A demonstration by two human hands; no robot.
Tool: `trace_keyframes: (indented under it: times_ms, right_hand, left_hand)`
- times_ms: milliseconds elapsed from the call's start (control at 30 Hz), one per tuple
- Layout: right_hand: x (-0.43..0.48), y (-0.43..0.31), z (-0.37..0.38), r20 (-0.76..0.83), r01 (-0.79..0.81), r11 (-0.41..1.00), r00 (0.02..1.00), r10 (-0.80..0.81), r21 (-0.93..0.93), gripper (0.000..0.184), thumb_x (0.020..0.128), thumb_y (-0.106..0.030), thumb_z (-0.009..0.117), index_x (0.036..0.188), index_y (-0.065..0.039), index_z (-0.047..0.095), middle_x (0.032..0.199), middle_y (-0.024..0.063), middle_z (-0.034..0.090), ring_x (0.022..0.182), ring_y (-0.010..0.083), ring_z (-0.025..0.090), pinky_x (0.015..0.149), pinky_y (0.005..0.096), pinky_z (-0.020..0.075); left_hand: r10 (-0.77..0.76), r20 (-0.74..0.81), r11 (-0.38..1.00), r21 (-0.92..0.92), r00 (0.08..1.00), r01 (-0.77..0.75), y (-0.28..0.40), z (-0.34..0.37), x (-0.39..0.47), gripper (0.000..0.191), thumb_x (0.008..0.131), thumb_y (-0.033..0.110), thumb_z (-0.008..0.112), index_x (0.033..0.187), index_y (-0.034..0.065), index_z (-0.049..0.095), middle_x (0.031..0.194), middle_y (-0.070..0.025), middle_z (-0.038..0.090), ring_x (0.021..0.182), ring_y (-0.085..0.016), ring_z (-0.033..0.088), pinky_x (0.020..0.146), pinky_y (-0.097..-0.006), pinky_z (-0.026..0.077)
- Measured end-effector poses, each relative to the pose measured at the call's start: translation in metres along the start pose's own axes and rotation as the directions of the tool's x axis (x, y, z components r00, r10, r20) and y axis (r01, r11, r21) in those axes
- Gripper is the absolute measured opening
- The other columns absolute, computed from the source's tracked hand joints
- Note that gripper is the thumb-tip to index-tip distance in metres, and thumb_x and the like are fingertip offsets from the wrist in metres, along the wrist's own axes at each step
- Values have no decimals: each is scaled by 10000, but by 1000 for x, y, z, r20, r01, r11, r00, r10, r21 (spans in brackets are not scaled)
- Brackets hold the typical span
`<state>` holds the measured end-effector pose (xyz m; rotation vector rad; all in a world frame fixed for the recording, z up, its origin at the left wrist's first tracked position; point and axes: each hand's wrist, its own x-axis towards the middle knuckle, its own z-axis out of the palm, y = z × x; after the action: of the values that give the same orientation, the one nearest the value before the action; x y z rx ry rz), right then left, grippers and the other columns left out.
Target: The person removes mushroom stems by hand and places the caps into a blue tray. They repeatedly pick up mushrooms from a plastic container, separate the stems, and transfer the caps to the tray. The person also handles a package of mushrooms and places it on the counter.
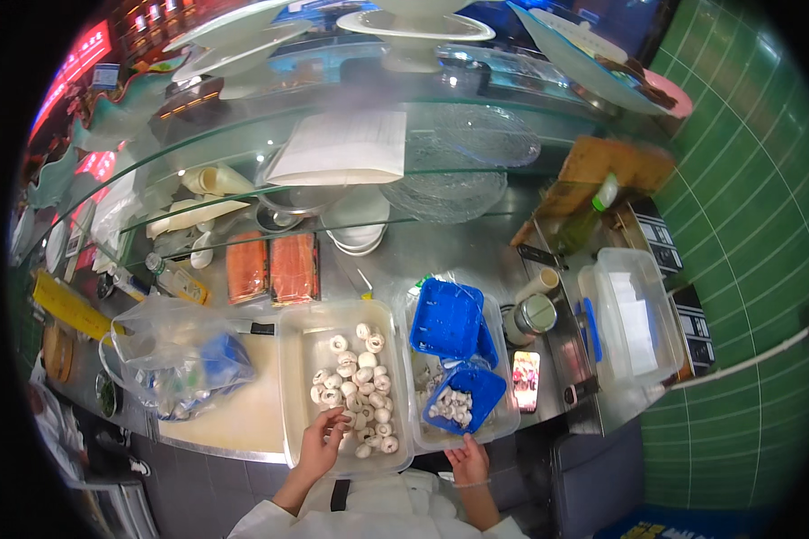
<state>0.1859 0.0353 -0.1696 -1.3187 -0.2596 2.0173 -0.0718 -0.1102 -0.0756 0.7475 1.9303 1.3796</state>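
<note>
A clear plastic tub (296,377) in front of me holds many white button mushrooms (366,377). Over its lower left part is my left hand (323,441), fingers bent beside the mushrooms; whether it pinches one I cannot tell. A second clear tub (460,443) stands to the right, with blue plastic trays (447,316) stacked in it. The lowest blue tray (489,394) is tilted and holds mushroom stems or pieces (453,407). My right hand (468,461) is at the near rim of this tub, fingertips by the blue tray's lower edge.
Left of the tubs, a plastic bag (182,364) with blue trays lies on a cutting board (263,404). Behind are two packs of orange-red food (273,269) and a small knife (365,286). Right stand a lidded jar (536,315) and a lit phone (526,381). Glass shelves hang above.
</note>
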Motion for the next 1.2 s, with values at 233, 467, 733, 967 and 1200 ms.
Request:
trace_keyframes:
  times_ms: [233,467,733,967,1200]
  right_hand:
    - [27,31,3,-185,315,945,937,-296,85,227,844,-160,608,1058,-99,562,999,41,633,915,182,616,804,338,480]
    - [33,29,-13,-151,496,836,868,-472,234,402,801,-52,534,1202,-34,531,1154,81,580,1067,236,556,935,367,441]
    - [-46,-4,-19,-123,440,847,898,-423,298,324,747,-78,561,1066,-27,574,1056,86,603,1013,261,570,908,412,450]
    - [-171,-43,-40,-64,451,864,891,-449,226,361,817,-257,528,1102,-44,592,1067,87,661,961,267,627,863,398,508]
    - [-239,-68,-143,-298,472,874,823,-484,-116,225,899,-304,532,1017,-114,557,838,1,572,762,150,559,628,288,446]
  left_hand:
    - [-22,-6,999,-44,1000,22,-14,-24,-13,300,952,49,502,1249,6,515,1029,-113,673,873,-178,669,705,-275,518]
    - [-18,21,999,-33,1000,19,-24,-50,-17,300,947,68,513,1242,12,513,1027,-116,667,889,-178,667,721,-281,515]
    - [26,27,988,-156,999,-21,-20,-56,4,307,958,67,502,1256,-5,483,1012,-109,652,887,-171,647,762,-290,512]
    - [273,60,959,-88,960,-268,6,-57,46,300,958,72,504,1245,-17,496,999,-116,658,877,-172,643,775,-290,502]
    - [184,-86,970,-147,979,-195,6,-30,36,300,961,76,503,1247,-13,490,1006,-115,659,884,-174,642,789,-297,499]
